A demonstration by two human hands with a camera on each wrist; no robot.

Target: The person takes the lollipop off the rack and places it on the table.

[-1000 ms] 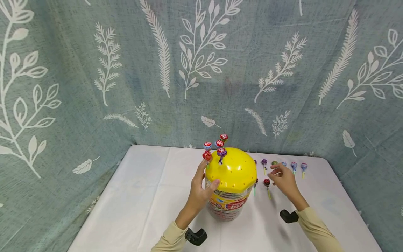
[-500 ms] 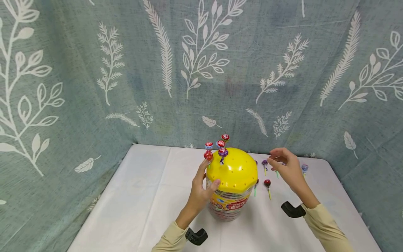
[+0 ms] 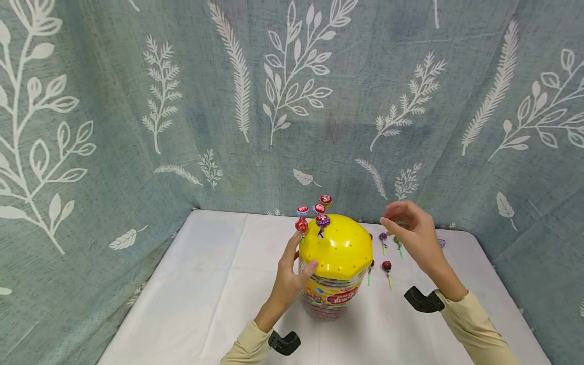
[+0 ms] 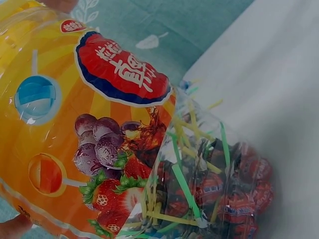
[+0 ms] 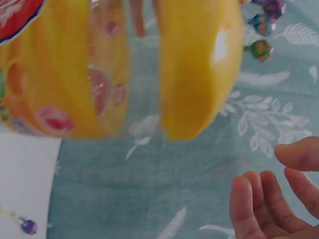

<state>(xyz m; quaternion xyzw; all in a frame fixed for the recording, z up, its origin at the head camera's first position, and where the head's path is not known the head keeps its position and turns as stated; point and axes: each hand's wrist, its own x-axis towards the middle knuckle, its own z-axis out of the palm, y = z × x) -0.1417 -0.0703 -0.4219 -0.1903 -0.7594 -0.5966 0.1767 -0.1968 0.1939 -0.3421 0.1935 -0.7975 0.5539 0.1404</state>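
My left hand [image 3: 292,276] grips the side of a clear plastic candy jar [image 3: 330,299] near its yellow domed lid [image 3: 339,248]. In the left wrist view, the jar's orange fruit label [image 4: 114,134] faces the camera, with wrapped lollipops [image 4: 219,194] and coloured sticks visible inside. Several lollipops [image 3: 322,221] stand in holes on the lid's left part. To the right of the jar, my right hand [image 3: 412,233] is raised over the table, fingers loosely bent. The right wrist view shows a gap between its thumb and fingers, nothing visible between them.
Loose lollipops lie on the white table [image 3: 219,284] right of the jar, among them a dark red one [image 3: 387,265] and a purple one [image 3: 383,236]. My right hand hides part of the back row. A patterned grey-green curtain [image 3: 337,132] hangs behind.
My right hand has lifted from low over the lollipops, uncovering the green one and covering others farther right. The left hand and the jar stay in place.
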